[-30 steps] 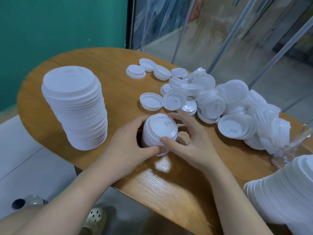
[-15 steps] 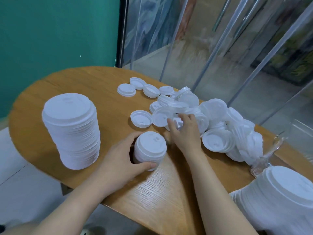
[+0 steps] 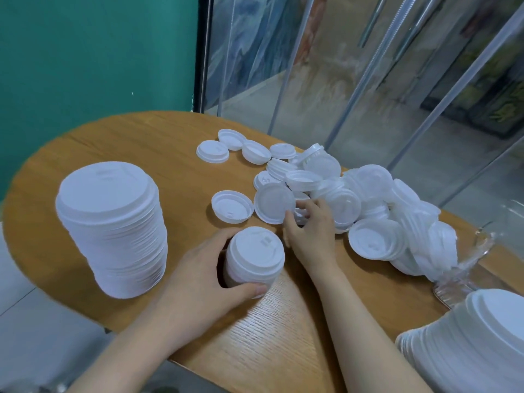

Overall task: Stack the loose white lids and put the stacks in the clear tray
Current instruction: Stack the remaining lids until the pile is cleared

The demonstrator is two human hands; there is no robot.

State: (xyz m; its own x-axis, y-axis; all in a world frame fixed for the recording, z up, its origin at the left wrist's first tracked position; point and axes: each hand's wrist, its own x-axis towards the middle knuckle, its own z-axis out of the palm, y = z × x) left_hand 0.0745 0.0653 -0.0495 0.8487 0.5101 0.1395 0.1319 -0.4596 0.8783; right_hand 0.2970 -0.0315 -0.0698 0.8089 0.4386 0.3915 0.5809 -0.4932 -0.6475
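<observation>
Head view, left hand: the left hand (image 3: 198,282) is curled around the small stack of white plastic cup lids (image 3: 254,258); the thumb lies across its near side and the fingers go behind it. The stack stands upright on the wooden oval counter (image 3: 136,148), near the front edge.
Head view, right hand: the right hand (image 3: 310,234) reaches into the near edge of the pile of loose white lids (image 3: 377,211). Its fingertips (image 3: 302,205) touch one partly hidden lid just beside a round lid lying upside down (image 3: 273,202). If it has already pinched that lid I cannot tell, because the hand covers it.
Head view, finished stacks: one tall stack of white lids (image 3: 113,231) stands on the left of the counter, well apart from the hands. Another tall stack (image 3: 479,344) is at the lower right corner.
Head view, clear tray: a clear plastic tray (image 3: 470,265) shows only in part at the right, behind the pile. It is blurred, and what is inside I cannot see.
Step in hand: I judge it is taking the next loose lid for the small stack.
How to do it well: take only one lid, by its rim. Many lids in the pile lean on each other, so lift gently or the neighbours may slide. Turn it dome up like the stack's top before pressing it on. Let the left hand hold the stack steady, because it is close to the counter's edge.
</observation>
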